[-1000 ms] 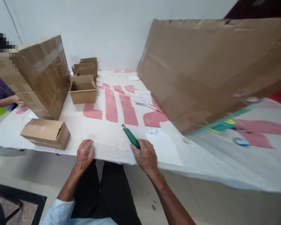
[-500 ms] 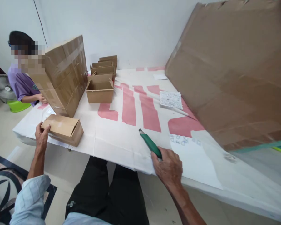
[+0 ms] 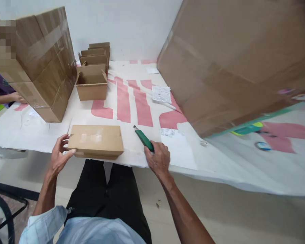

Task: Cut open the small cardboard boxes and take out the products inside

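Observation:
A small closed cardboard box (image 3: 96, 139) lies lengthwise near the front edge of the table, its top flaps meeting at a seam. My left hand (image 3: 59, 156) grips its left end, thumb at the front corner and fingers against the end panel. To the right of the box, my right hand (image 3: 159, 157) is closed around a green utility knife (image 3: 143, 139). The knife points away to the upper left, its tip above the cloth and apart from the box. Whether the blade is out is hard to make out.
Open small boxes (image 3: 92, 91) stand in a row toward the wall. A tall taped carton stack (image 3: 47, 67) is at left, near a person's hand (image 3: 19, 98). A large carton (image 3: 228, 67) leans over the right side. A paper pad (image 3: 161, 94) and tape roll (image 3: 263, 146) lie on the cloth.
The small box has moved right along the table edge and turned square to me, with my left hand at its end. My view has swung right. The right hand still holds the knife.

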`<state>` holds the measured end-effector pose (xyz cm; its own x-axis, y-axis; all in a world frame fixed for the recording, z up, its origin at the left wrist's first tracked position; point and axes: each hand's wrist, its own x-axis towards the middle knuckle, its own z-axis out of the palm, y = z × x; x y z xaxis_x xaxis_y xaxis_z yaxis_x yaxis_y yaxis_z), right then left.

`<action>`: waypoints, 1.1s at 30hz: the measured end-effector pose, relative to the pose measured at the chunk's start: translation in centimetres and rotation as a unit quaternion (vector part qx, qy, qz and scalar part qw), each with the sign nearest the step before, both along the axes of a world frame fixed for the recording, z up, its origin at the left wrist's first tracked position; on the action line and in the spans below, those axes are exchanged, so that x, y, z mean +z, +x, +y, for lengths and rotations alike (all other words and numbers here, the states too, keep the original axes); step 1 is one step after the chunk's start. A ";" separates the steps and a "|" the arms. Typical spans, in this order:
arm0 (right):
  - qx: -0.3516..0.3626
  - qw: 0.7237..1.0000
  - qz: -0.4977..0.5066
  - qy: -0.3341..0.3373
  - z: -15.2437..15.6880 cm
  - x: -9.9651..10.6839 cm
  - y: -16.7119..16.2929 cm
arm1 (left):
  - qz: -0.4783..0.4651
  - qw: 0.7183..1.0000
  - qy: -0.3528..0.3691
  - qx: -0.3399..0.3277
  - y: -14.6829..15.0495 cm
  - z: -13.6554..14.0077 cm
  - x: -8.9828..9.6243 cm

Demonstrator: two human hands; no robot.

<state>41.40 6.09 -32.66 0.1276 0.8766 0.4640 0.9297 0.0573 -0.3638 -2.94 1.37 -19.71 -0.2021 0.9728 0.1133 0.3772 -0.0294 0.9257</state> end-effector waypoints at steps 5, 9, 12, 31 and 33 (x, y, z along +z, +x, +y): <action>-0.004 1.000 0.004 -0.018 0.0 0.3 -0.1 | -0.012 0.990 -0.028 -0.139 -0.7 2.5 -1.1; -0.018 0.999 0.010 -0.045 -0.2 1.0 -0.2 | -0.003 0.976 -0.057 -0.211 0.5 4.0 -1.2; -0.027 0.997 0.015 -0.071 -0.4 1.4 -0.1 | 0.001 0.976 -0.054 -0.210 1.7 4.5 -1.9; -0.031 0.998 0.019 -0.060 0.0 2.4 -0.2 | -0.005 0.978 -0.017 -0.209 2.6 4.7 -2.4; -0.016 0.999 0.015 -0.033 -1.1 3.5 -0.4 | -0.020 0.977 -0.009 -0.213 2.6 4.6 -2.4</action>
<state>40.97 4.98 -29.20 0.1695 0.9002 0.4012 0.9194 0.0022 -0.3934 -0.32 6.00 -22.06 0.2174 0.9714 0.0950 0.2979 -0.1587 0.9413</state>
